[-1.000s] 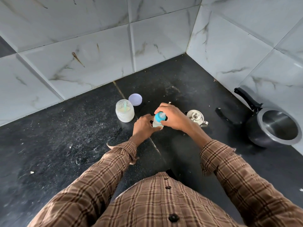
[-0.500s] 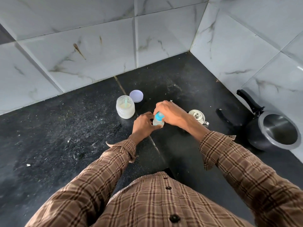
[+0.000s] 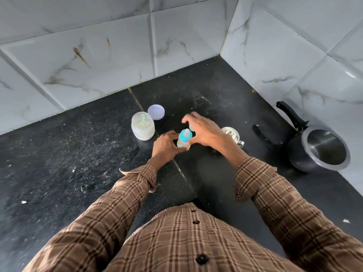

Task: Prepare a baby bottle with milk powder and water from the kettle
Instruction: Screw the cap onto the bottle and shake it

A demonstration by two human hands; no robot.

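While the left hand (image 3: pixel 167 144) kept its fingers curled round the body of the baby bottle (image 3: pixel 184 139), the right hand (image 3: pixel 204 130) had come off the blue collar it was gripping half a second earlier and hung just above and beside the bottle with fingers spread and relaxed, holding nothing, though its thumb may have touched the bottle's side. The bottle stood upright on the black stone counter (image 3: pixel 59 163), pale liquid showing through its lower half and its blue top now uncovered. A small clear cap (image 3: pixel 191 127) showed partly behind the right hand's fingers; whether it lay on the counter could not be told. Left of the bottle, the open jar of milk powder (image 3: pixel 143 126) stood where it had been, a green scoop (image 3: pixel 144 120) upright in it, and its pale lavender lid (image 3: pixel 156 112) lay flat just behind it. A small steel lid (image 3: pixel 231 134) sat beside the right wrist, and the dark pot (image 3: pixel 320 152) with the black handle remained near the tiled wall (image 3: pixel 98 55), well apart from both hands. Brown checked sleeves (image 3: pixel 275 193) filled the foreground.
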